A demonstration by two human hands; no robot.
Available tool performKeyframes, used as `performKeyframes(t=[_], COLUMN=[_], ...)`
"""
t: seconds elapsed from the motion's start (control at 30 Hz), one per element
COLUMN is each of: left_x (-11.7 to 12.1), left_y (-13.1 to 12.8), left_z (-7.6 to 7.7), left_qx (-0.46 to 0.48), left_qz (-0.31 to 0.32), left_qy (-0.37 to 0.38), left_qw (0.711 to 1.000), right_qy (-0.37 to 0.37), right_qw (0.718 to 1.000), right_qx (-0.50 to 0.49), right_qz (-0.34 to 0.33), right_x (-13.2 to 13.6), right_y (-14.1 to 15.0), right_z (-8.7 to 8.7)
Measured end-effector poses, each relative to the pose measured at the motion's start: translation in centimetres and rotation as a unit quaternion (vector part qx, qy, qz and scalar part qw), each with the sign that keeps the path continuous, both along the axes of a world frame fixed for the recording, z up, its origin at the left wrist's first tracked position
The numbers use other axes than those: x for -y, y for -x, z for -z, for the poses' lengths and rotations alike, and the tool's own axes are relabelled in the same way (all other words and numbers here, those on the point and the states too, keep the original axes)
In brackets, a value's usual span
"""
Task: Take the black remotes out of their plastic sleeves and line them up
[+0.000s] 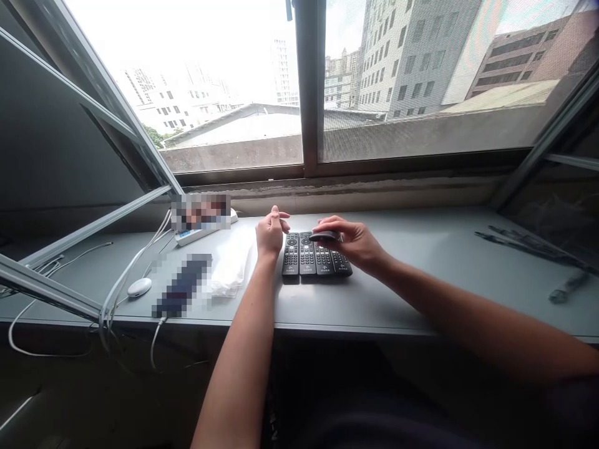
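Several black remote controls [306, 254] lie side by side on a grey window ledge [421, 274]. My right hand [354, 242] rests over the rightmost ones and grips a small dark oblong object [324, 236], which looks like a remote's battery cover. My left hand [270, 232] hovers just left of the row, its fingers curled and pinched together; something small may sit between the fingertips, but I cannot make it out.
A folded white cloth [229, 267] lies left of the remotes, beside a blurred dark device [183, 285], a white oval gadget [139, 287], a power strip [196, 235] and white cables [116, 293]. Dark thin items [533, 240] lie far right. A window stands behind.
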State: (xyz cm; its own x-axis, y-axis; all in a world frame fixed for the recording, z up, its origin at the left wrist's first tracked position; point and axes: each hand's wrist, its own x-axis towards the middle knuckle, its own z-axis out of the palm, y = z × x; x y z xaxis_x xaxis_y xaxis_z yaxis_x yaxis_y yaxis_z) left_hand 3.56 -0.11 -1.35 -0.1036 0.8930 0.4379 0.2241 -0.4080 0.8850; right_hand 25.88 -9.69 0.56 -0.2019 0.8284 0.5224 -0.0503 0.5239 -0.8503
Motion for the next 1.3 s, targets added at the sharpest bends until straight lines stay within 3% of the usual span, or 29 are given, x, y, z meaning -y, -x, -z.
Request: performKeyframes(t=[0.17,0.3,0.53,0.67,0.77,0.9,1.03,1.17,1.3], left_x=[0.0,0.4,2.1,2.6,2.4,1.2,-0.1,-0.6,-0.9], left_y=[0.0,-0.2,-0.7,-1.0,-1.1,-0.8,0.5,1.6,2.1], left_z=[0.0,-0.5,-1.5,-1.6,-1.5,-1.1,-1.2,-1.4,-0.4], left_qx=[0.005,0.006,-0.021,-0.057,0.011,0.231,0.381,0.387,0.258], left_qz=[0.007,0.043,0.249,0.273,0.278,0.230,0.094,0.001,-0.043], left_qy=[-0.007,-0.013,-0.001,-0.013,0.027,0.109,0.143,0.186,0.181], left_qw=[1.000,0.999,0.968,0.960,0.960,0.939,0.909,0.903,0.948], right_qy=[0.165,0.237,0.271,0.273,0.280,0.273,0.276,0.270,0.283], right_qw=[0.980,0.964,0.960,0.961,0.957,0.951,0.950,0.952,0.947], right_qx=[-0.081,-0.091,-0.045,-0.024,-0.039,-0.064,-0.073,-0.073,-0.091], right_qz=[-0.074,-0.083,-0.054,-0.043,-0.070,-0.131,-0.128,-0.121,-0.119], right_x=[0.9,1.1,0.9,0.9,0.9,0.6,0.2,0.0,0.0], right_y=[0.5,0.5,0.5,0.5,0.5,0.4,0.3,0.0,-0.1], right_z=[-0.4,-0.6,-0.4,-0.2,-0.2,-0.2,-0.1,0.0,-0.2])
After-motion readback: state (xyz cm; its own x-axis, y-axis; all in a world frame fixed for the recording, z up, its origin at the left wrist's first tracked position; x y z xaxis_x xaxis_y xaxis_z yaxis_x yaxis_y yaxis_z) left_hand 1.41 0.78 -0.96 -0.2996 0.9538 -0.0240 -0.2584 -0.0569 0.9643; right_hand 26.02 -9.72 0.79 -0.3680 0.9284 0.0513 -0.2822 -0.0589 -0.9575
